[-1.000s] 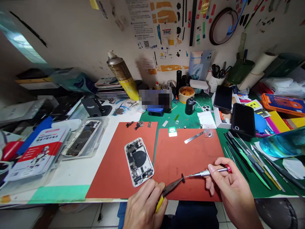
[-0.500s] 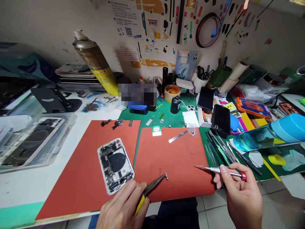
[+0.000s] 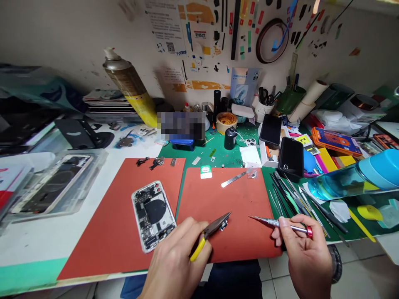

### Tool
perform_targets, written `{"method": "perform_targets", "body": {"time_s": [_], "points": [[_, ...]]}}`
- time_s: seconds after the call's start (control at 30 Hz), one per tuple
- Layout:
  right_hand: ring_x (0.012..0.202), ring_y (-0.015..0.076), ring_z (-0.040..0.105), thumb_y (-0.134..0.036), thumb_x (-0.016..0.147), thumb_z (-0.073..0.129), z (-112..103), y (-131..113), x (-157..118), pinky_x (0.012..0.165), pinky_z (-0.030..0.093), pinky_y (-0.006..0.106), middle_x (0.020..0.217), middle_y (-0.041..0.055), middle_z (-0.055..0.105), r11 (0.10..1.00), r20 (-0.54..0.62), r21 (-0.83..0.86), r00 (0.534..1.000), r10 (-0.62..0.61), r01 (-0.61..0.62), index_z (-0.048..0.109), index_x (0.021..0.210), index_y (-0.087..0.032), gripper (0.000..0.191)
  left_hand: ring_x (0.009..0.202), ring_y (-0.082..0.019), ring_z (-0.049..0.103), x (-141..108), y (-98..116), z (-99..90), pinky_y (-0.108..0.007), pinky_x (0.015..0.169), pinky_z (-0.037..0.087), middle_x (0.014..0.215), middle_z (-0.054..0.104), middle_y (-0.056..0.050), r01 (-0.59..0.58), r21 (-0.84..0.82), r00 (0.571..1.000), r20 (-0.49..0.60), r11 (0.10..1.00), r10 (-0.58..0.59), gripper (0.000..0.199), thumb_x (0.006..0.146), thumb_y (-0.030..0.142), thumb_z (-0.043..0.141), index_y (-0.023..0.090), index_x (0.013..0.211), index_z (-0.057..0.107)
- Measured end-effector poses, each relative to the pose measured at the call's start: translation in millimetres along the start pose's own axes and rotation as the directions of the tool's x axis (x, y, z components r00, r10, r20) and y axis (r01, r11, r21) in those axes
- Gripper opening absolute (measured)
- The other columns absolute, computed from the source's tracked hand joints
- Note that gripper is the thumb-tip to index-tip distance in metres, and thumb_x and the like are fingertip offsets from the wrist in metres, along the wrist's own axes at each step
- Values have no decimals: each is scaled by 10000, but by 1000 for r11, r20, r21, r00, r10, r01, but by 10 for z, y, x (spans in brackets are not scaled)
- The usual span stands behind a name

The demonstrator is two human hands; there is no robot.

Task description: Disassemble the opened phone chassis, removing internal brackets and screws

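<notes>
My left hand (image 3: 177, 261) is closed around pliers (image 3: 214, 226) with dark jaws and yellow handles. A small silver-and-black part (image 3: 223, 225) is at the jaws, just below their tip; whether they clamp it I cannot tell. My right hand (image 3: 308, 249) grips a slim precision screwdriver (image 3: 270, 221) with a knurled metal shaft and red end cap. Its thin tip points left, a short gap from the pliers. Left of the pliers lies an opened phone housing (image 3: 155, 214) with its inner parts exposed, on the red mat (image 3: 106, 228). My left hand covers its lower right corner.
A flat metal strip (image 3: 233, 180) lies near the back of the right-hand mat (image 3: 199, 199). Small phone parts (image 3: 156, 162) rest on the left mat's far edge. Several tools (image 3: 294, 195) and a blue bottle (image 3: 346, 180) are to the right; a spray can (image 3: 131, 85) leans behind.
My left hand has moved right and slightly up with the pliers and the small part. The screwdriver has shifted left, so the two tools are closer together. The view has shifted slightly.
</notes>
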State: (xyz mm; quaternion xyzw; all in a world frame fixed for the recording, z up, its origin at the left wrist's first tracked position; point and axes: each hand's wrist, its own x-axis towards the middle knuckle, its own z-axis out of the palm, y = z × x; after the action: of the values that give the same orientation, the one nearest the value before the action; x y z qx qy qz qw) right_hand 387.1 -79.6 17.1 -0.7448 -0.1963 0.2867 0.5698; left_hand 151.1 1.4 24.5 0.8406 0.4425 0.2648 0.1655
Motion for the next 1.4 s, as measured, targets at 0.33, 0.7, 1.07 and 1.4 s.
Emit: {"method": "perform_targets", "body": {"time_s": [0.33,0.7,1.07,1.4], "points": [[683,201,717,-668,872,785,81,17,23,686,580,325,750,35,752,993,54,-106,997,-55,60,592,1084,-237,518,744,-193,674,515,247,309,-298,647,430,889,690,9,193,-106,933,327,975,-149,121,1002,196,613,262,986,713],[577,152,632,-678,839,815,117,-23,101,592,532,263,657,-7,711,997,106,32,992,64,-68,565,1069,-246,549,824,-208,667,681,316,380,-299,680,395,943,698,-9,162,-49,874,471,986,-120,196,954,92,595,255,986,698],[599,157,665,-683,837,798,11,-107,133,570,545,237,677,-6,723,993,12,-41,994,111,-110,577,1049,-245,534,886,-240,677,781,366,316,-330,688,385,971,687,-27,167,136,784,582,977,-215,198,956,78,537,233,960,660],[571,190,729,-623,801,861,-388,94,145,552,635,245,682,29,758,999,-114,-41,993,-8,3,585,1024,-241,522,928,-257,704,815,486,410,-340,717,427,1002,700,-32,121,173,757,621,977,-204,206,958,71,559,234,1012,673]]}}
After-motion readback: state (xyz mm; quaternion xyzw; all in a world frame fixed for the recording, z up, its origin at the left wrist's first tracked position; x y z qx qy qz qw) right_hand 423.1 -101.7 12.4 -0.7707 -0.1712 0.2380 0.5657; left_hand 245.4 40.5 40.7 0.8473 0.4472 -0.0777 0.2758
